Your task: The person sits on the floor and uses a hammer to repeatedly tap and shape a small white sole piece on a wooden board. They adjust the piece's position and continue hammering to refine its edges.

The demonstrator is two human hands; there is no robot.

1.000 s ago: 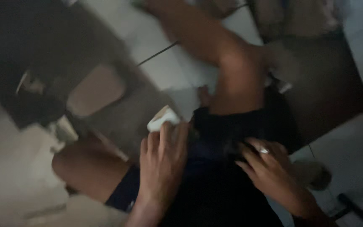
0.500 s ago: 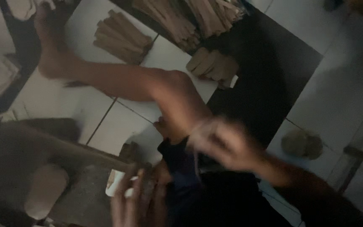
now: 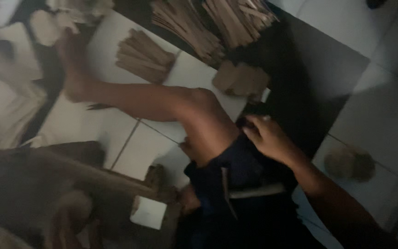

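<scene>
Our right hand (image 3: 269,138) rests by the bent knee (image 3: 206,115), fingers curled together on the dark shorts (image 3: 245,170). We cannot tell the left hand's (image 3: 189,199) fingers; it lies beside a white card (image 3: 149,212).

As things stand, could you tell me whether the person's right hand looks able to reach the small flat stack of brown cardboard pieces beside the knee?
Probably yes. The right hand rests by the bent knee, the brown cardboard stack lies just beyond it on the floor, and nothing sits between them.

Small white box (image 3: 148,212) on floor, lower left.
</scene>
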